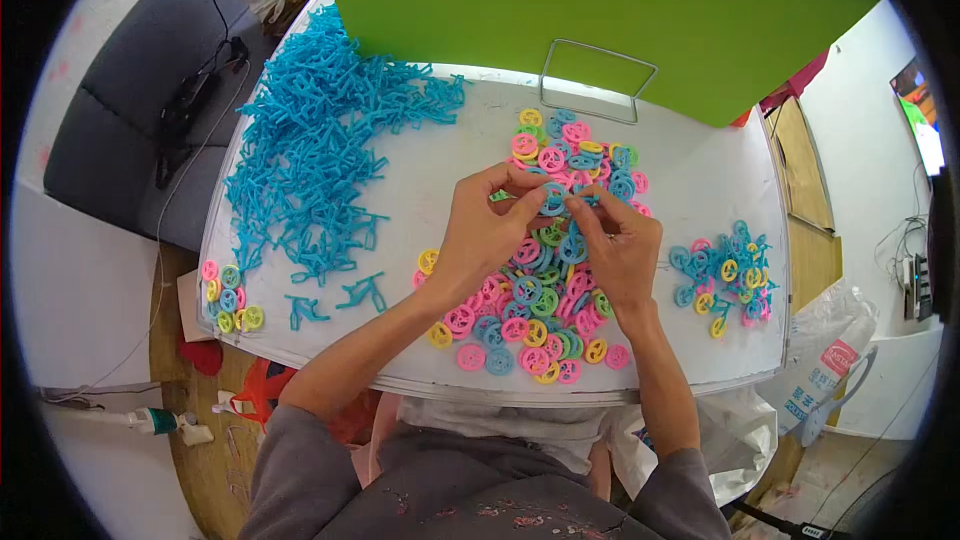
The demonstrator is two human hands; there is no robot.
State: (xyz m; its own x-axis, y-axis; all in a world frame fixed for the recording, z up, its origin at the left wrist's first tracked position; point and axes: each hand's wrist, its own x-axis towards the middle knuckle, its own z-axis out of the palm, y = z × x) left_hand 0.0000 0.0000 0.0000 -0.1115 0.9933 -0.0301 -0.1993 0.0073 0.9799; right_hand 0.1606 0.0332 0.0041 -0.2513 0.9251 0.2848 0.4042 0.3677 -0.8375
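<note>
My left hand (484,225) pinches a blue plastic spoked wheel (553,200) between thumb and fingers, above the middle of the white table. My right hand (622,245) is closed at the wheel's right side, its thumb tip against the rim. A bit of blue plastic shows between the right fingers, mostly hidden by them. Beneath both hands spreads a pile of pink, yellow, green and blue wheels (527,289). At the left lies a large heap of blue forked plastic pieces (330,90), with a few loose ones (305,310) nearer me.
On the right is a smaller heap of blue pieces with wheels on them (728,270). Several wheels (228,278) sit at the table's left edge. A green panel (600,0) stands along the back, a bent wire frame (600,80) before it. Plastic bags (825,360) hang beyond the right edge.
</note>
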